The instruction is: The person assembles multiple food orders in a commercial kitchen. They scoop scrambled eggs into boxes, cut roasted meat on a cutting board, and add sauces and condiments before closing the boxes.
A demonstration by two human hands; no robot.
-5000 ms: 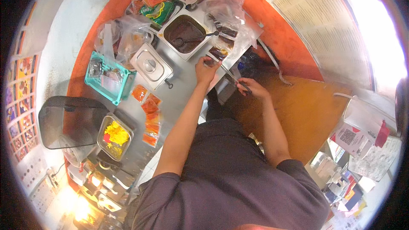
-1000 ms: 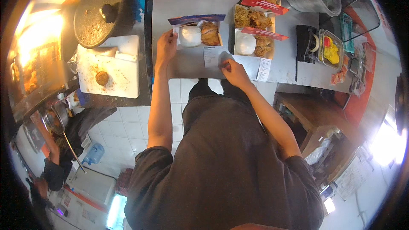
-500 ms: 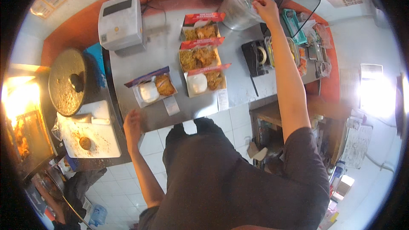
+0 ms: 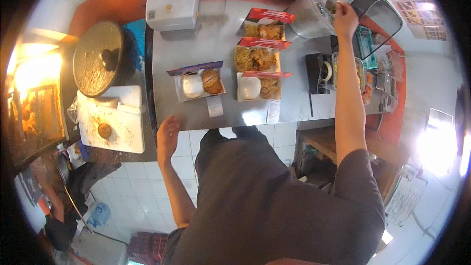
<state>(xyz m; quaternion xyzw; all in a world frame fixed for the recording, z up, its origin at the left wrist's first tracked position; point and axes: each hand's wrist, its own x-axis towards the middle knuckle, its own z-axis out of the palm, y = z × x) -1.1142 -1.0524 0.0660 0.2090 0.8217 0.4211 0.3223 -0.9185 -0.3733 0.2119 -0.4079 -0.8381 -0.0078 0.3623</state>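
Your right hand (image 4: 345,15) stretches across the steel counter (image 4: 223,44) to the rim of a clear plastic tub (image 4: 308,15) at the far right corner, fingers curled at its mouth; whether they grip anything inside cannot be told from this view. Your left hand (image 4: 168,136) hangs open and empty just off the counter's near edge, over the white floor tiles, holding nothing.

Four open meal boxes sit between you and the tub. The nearest-left box (image 4: 198,84), with white rice and a fried piece, stands a little apart from a column of three: a box with rice and fried pieces (image 4: 258,87), one with noodles (image 4: 256,58), and one farthest back (image 4: 265,29). Their red lids fold back, which leaves the food reachable from above. Paper slips (image 4: 214,105) lie in front of the near boxes, close to the counter's edge, seemingly one per order.

A white label printer (image 4: 172,1) occupies the back left. A black tape dispenser (image 4: 319,72) stands right of the boxes, beside the path of your outstretched arm. Left of the counter, a round pot lid (image 4: 97,58) and a crumb-strewn white cutting board (image 4: 114,120) crowd that side, so bare steel remains mainly along the front edge and between the printer and the boxes.
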